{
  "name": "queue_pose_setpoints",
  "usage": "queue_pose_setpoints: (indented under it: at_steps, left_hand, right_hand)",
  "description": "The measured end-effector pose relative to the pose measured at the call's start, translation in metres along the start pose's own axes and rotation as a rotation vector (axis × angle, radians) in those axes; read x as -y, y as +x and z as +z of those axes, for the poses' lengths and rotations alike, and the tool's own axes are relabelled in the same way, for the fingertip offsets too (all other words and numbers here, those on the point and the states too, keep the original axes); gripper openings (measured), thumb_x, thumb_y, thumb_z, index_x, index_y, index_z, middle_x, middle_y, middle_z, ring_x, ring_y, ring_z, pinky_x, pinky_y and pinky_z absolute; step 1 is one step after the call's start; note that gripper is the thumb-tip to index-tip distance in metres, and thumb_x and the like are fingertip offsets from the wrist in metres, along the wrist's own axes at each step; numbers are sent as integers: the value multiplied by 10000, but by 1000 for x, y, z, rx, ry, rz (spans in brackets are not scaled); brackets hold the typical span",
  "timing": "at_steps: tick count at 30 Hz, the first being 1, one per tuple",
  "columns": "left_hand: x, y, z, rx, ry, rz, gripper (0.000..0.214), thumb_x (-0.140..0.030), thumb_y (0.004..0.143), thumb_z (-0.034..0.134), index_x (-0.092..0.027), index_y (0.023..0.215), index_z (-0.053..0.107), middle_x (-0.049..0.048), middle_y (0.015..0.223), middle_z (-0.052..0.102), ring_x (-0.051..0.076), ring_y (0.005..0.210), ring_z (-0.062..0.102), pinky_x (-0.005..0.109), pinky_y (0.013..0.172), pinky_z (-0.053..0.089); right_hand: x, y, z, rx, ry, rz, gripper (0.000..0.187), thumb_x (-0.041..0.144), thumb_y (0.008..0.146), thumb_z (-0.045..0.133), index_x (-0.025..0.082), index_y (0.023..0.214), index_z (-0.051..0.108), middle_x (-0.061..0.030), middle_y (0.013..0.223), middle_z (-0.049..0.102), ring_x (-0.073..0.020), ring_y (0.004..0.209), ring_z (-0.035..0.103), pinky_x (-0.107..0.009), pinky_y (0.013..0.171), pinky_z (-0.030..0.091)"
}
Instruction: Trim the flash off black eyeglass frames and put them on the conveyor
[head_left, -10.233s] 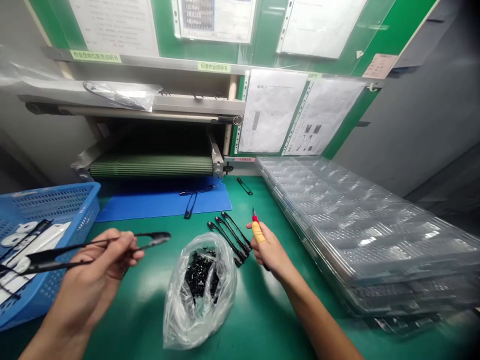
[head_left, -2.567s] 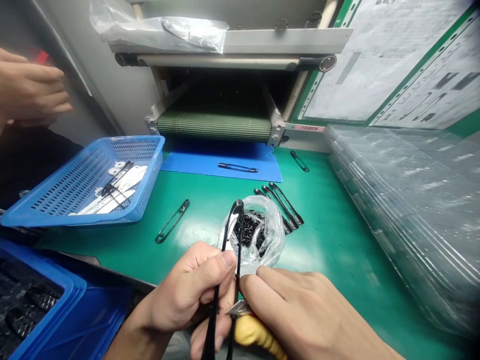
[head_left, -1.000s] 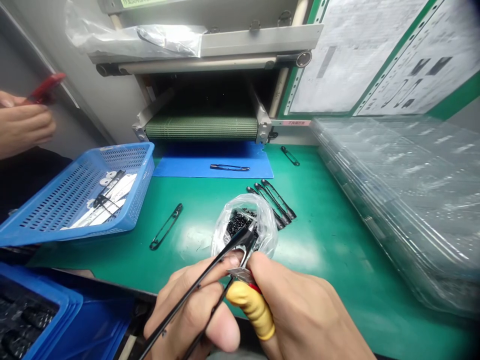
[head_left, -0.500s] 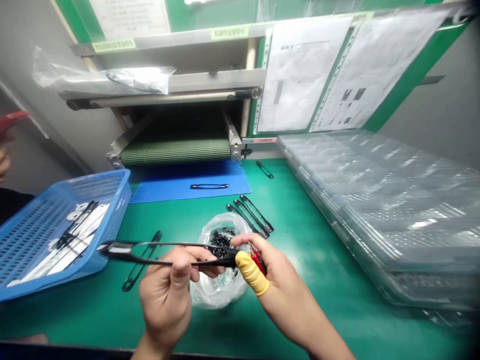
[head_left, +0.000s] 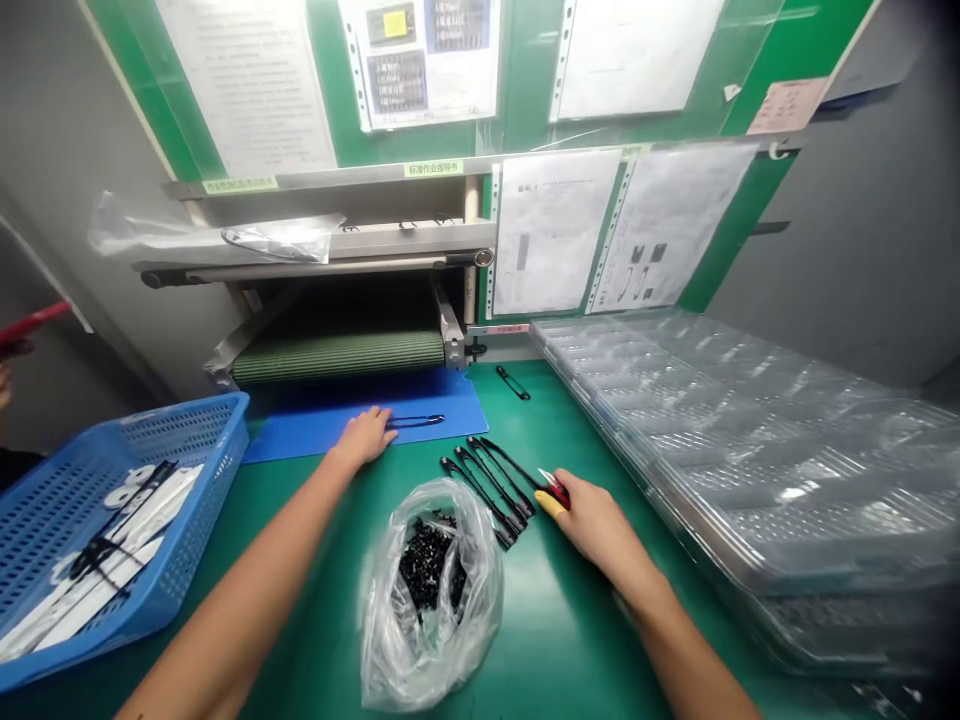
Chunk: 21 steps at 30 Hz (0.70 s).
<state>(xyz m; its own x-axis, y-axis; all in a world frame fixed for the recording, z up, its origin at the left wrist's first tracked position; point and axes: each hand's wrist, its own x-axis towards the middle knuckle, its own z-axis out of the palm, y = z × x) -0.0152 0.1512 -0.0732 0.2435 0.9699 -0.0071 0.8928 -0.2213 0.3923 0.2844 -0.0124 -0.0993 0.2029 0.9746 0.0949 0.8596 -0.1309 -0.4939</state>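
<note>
One black clip [head_left: 416, 421] beside left hand's spread fingers [head_left: 373, 430], right fingers [head_left: 577, 505] clamping red snips [head_left: 553, 487]

I'm no longer holding the black pin-shaped part up between my hands. They're spreading apart now, well clear of each other. My left hand [head_left: 364, 437] is resting out on the blue mat [head_left: 457, 412], just touching the end of the black pin-shaped part [head_left: 415, 421] lying there. My right hand [head_left: 600, 525] is dropping low beside the row of black parts [head_left: 484, 490], keeping the red-handled snips [head_left: 559, 488] tucked in against the yellow finger cot [head_left: 547, 505]. The plastic bag [head_left: 469, 610] is lying uncovered below me — no hands are over it now. The co-worker's red tool [head_left: 30, 322] is sliding to the far left edge of my view.
</note>
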Motion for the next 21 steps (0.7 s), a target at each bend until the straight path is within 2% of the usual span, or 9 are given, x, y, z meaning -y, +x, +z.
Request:
queue_pose_setpoints:
  at_steps: [4,8,12,15,19,21]
  left_hand:
    - [-3,-5,0,99,21,-17,319,-319,899,583,-157,1174,575,93,1191,596,226,1021,604,444,863,520]
    - [-12,-36,-11,90,-182,-43,269,-321,901,580,-142,1102,590,70,1058,628,184,883,625,379,766,542]
    - [-30,-96,-35,12,-571,-13,249,-313,902,525,-168,1102,494,-19,793,570,109,621,583,262,597,518]
    - [-49,-151,-48,-102,-855,-6,229,-369,884,512,-201,1033,465,-31,816,522,73,641,560,187,586,498]
    - [-69,-206,-54,-216,-1523,-136,253,-329,727,742,-171,761,547,-20,827,598,41,575,534,124,507,475]
    - [-76,-222,-54,-251,-1681,-217,220,-280,681,788,-162,727,608,-11,793,656,42,518,550,125,478,481]
  right_hand:
    - [-1,0,1,47,25,-52,268,318,890,517,220,674,394,-17,651,510,-170,578,437,-274,545,262]
    - [2,-2,-1,32,58,-40,231,314,902,447,224,701,377,-27,680,493,-192,621,459,-286,572,294]
    - [33,-17,-12,10,157,-87,225,327,945,294,224,765,381,-40,741,522,-204,681,504,-298,617,369]
    - [74,-38,-23,90,284,-229,243,373,961,299,221,838,445,-14,766,584,-173,679,543,-262,609,409]
    - [118,-69,-32,100,445,-508,172,333,979,393,223,943,520,23,772,609,-132,646,555,-224,588,415]
    - [129,-83,-34,70,410,-647,154,335,988,423,222,975,527,29,765,597,-121,617,547,-219,555,401]
